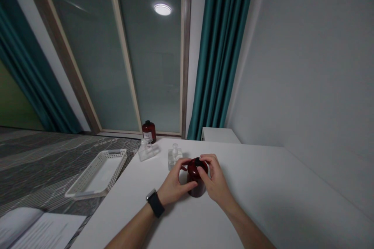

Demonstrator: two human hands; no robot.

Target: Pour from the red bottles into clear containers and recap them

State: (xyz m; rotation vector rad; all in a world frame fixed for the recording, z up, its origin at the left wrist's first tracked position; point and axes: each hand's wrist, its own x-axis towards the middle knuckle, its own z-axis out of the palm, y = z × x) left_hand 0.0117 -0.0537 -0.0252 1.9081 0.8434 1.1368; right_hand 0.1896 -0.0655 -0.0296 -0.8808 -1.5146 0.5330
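A dark red bottle (193, 170) stands upright on the white table (251, 186) in front of me. My left hand (173, 184), with a black watch (155, 203) on its wrist, curls its thumb and fingers around the bottle's side. Over the top, the thumb and fingers of my right hand (215, 181) close on the small black cap (198, 161). Just beyond my left hand is a clear glass bottle (174, 156) with a rounded stopper. Another clear bottle (148, 151) is farther left, close to the table edge.
A second dark red bottle (149, 132) with a white label stands at the table's far left corner. Below the left edge are a white perforated basket (118, 169) and an open book (52, 229). A white cabinet (220, 135) adjoins the far side, by teal curtains (222, 46).
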